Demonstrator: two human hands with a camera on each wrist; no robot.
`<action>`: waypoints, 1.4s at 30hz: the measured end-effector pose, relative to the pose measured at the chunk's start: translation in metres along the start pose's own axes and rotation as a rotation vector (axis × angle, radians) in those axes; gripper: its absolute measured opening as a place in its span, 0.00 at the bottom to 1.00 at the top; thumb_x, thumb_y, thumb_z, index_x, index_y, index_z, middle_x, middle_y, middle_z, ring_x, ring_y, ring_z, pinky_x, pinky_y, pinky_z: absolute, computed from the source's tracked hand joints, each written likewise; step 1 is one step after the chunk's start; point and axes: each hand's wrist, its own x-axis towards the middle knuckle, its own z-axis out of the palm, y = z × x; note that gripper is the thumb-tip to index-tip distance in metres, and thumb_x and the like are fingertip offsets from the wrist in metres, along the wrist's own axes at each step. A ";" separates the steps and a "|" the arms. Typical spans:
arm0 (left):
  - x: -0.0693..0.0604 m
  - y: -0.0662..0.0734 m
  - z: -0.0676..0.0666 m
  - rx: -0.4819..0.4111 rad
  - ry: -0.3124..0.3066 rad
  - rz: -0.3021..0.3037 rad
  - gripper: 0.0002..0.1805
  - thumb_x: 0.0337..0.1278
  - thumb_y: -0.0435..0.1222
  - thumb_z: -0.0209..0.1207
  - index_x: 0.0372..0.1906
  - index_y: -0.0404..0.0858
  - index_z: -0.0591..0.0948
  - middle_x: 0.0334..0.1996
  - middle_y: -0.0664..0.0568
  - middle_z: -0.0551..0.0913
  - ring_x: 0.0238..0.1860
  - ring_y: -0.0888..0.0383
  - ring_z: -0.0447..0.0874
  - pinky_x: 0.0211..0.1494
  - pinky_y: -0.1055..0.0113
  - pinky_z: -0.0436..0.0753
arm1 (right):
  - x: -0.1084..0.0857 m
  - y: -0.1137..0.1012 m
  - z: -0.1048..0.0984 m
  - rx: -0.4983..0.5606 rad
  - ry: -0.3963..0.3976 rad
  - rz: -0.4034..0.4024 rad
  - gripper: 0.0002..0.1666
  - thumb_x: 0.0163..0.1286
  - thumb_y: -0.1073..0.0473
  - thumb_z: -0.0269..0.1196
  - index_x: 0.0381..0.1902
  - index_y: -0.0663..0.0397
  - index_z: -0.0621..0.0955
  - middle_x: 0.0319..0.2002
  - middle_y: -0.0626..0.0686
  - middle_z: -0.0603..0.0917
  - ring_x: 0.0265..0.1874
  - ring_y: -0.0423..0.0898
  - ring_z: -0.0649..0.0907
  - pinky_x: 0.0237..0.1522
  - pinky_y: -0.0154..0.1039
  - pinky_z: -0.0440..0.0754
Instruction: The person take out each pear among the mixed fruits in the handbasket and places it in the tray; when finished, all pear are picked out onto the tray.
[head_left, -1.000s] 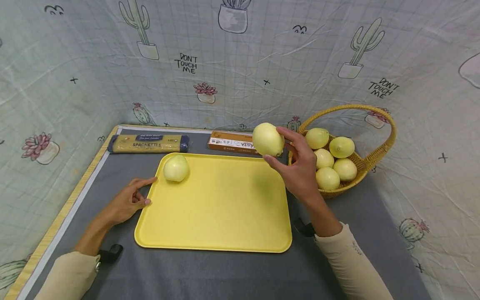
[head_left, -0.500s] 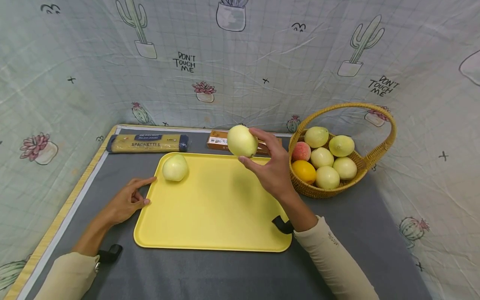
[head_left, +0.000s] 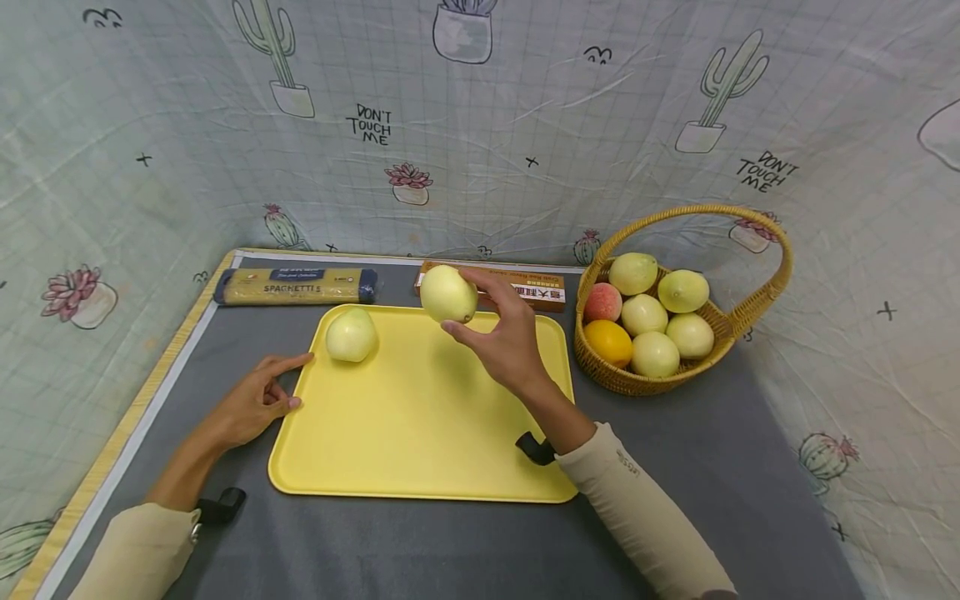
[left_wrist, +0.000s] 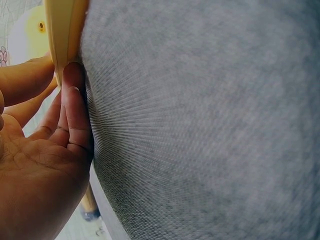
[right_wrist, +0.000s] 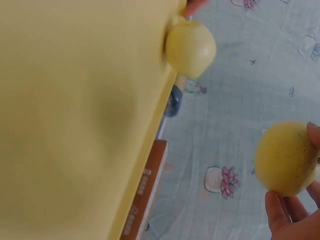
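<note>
Above the yellow tray [head_left: 405, 433], my right hand [head_left: 507, 333] holds a pale yellow-green round fruit [head_left: 448, 294] between thumb and fingers. In the right wrist view, this fruit [right_wrist: 284, 159] has small dark specks. A similar pale round fruit [head_left: 351, 335] sits on the tray's far left corner. At the tray's left side, my left hand [head_left: 251, 402] grips the rim. In the left wrist view, fingers [left_wrist: 76, 107] curl beneath the tray edge [left_wrist: 65, 37], and the thumb side lies above it.
A wicker basket [head_left: 626, 383] with a tall handle stands right of the tray, holding a peach [head_left: 602, 302], an orange [head_left: 608, 342] and several pale yellow fruits. Behind the tray lie a spaghetti pack [head_left: 296, 287] and a brown pasta box [head_left: 551, 290]. Printed cloth [head_left: 480, 150] hangs behind.
My right hand has carried the fruit leftward from beside the basket to over the tray, lowering it slightly. The peach and orange have come into sight. My left hand has stayed put.
</note>
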 end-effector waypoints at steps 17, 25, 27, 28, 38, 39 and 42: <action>-0.001 0.000 0.001 -0.019 0.010 0.025 0.36 0.71 0.28 0.65 0.80 0.31 0.67 0.64 0.29 0.69 0.31 0.62 0.74 0.35 0.69 0.76 | 0.002 0.026 0.052 -0.061 -0.136 0.161 0.40 0.61 0.62 0.81 0.70 0.48 0.80 0.66 0.53 0.81 0.65 0.52 0.82 0.65 0.47 0.83; 0.000 0.000 0.001 -0.012 0.009 0.032 0.36 0.71 0.28 0.65 0.80 0.30 0.67 0.65 0.29 0.69 0.32 0.63 0.74 0.36 0.69 0.76 | 0.006 0.036 0.067 -0.104 -0.204 0.196 0.40 0.63 0.60 0.80 0.71 0.47 0.79 0.67 0.53 0.80 0.66 0.51 0.81 0.64 0.45 0.84; 0.000 0.000 0.001 -0.005 0.011 0.032 0.36 0.71 0.28 0.65 0.80 0.31 0.67 0.65 0.29 0.69 0.32 0.63 0.74 0.36 0.69 0.76 | 0.007 0.038 0.070 -0.107 -0.223 0.205 0.40 0.63 0.60 0.80 0.72 0.47 0.79 0.67 0.53 0.80 0.66 0.51 0.80 0.64 0.45 0.84; 0.000 0.000 0.001 -0.002 0.011 0.032 0.36 0.71 0.28 0.65 0.80 0.31 0.67 0.65 0.29 0.69 0.32 0.62 0.74 0.36 0.69 0.76 | 0.007 0.040 0.072 -0.109 -0.231 0.210 0.40 0.64 0.60 0.80 0.72 0.47 0.79 0.67 0.53 0.80 0.66 0.51 0.80 0.65 0.46 0.83; -0.001 0.000 0.000 -0.013 0.001 0.014 0.37 0.71 0.28 0.65 0.81 0.32 0.66 0.66 0.29 0.68 0.32 0.62 0.75 0.35 0.68 0.76 | 0.010 0.045 0.084 -0.174 -0.288 0.265 0.40 0.65 0.58 0.79 0.73 0.48 0.78 0.70 0.55 0.78 0.66 0.51 0.80 0.64 0.41 0.83; -0.001 0.000 0.000 -0.013 0.001 0.015 0.37 0.71 0.28 0.65 0.81 0.32 0.66 0.66 0.29 0.68 0.32 0.62 0.75 0.35 0.68 0.76 | 0.010 0.045 0.085 -0.179 -0.290 0.268 0.40 0.65 0.58 0.79 0.73 0.48 0.78 0.70 0.55 0.78 0.66 0.52 0.80 0.64 0.41 0.83; -0.001 -0.001 0.000 -0.007 0.005 0.016 0.37 0.71 0.28 0.65 0.81 0.32 0.66 0.65 0.29 0.69 0.32 0.62 0.75 0.35 0.68 0.76 | 0.010 0.047 0.087 -0.195 -0.294 0.267 0.39 0.65 0.58 0.79 0.73 0.48 0.78 0.70 0.54 0.78 0.66 0.51 0.80 0.64 0.41 0.83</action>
